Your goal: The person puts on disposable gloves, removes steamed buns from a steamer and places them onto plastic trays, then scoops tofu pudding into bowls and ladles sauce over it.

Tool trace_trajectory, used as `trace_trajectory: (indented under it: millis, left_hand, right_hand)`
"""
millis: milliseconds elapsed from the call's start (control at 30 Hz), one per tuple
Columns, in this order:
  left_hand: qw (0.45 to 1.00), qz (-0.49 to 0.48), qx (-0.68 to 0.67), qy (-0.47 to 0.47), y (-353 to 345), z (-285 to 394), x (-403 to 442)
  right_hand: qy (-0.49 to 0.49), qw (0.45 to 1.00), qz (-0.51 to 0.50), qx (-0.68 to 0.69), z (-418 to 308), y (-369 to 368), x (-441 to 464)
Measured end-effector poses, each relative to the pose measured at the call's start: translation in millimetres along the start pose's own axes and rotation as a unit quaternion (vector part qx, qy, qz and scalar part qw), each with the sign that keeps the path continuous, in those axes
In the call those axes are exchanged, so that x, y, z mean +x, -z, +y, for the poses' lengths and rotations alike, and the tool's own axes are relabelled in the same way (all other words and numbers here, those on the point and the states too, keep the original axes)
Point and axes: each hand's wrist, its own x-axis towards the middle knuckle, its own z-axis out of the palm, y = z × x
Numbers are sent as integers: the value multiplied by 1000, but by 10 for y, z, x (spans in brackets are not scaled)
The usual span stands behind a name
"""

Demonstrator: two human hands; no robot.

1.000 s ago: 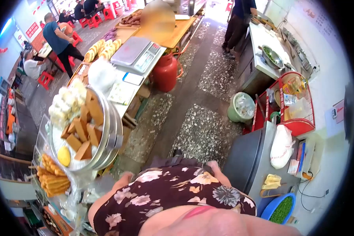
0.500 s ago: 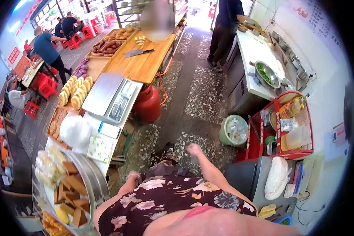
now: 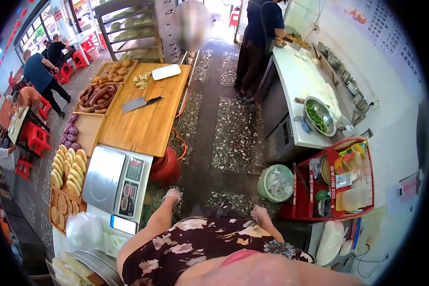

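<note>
My left hand (image 3: 172, 195) hangs in front of me beside the scale table, close to the red gas cylinder (image 3: 166, 168). Something pale or see-through seems to cover it, and how its fingers lie is too blurred to make out. Low on my other side is my right hand (image 3: 260, 215), just left of and below the green bin (image 3: 275, 183) with plastic bags in it. Its fingers are smeared, and I see no object in it. To my left are a digital scale (image 3: 105, 174) and a phone (image 3: 124, 224).
A wooden board (image 3: 143, 117) holds a cleaver (image 3: 139, 104) and a white tray (image 3: 166, 72). Buns and sausages stand along its left. On the right are a red rack (image 3: 310, 190) and a white counter (image 3: 291, 66), with a person (image 3: 260, 43) standing there. A tiled aisle (image 3: 236, 128) runs between.
My view has moved forward along the aisle. My left hand has swung forward and my right hand has dropped back. More of the board and the tray shelf show now.
</note>
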Motion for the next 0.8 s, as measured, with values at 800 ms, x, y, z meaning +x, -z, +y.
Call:
trace_trajectory:
  millis: [800]
  left_hand:
    - [847, 459, -203, 174, 3519, 1672, 425]
  right_hand:
    - [-54, 725, -681, 86, -4458, -2019, -522]
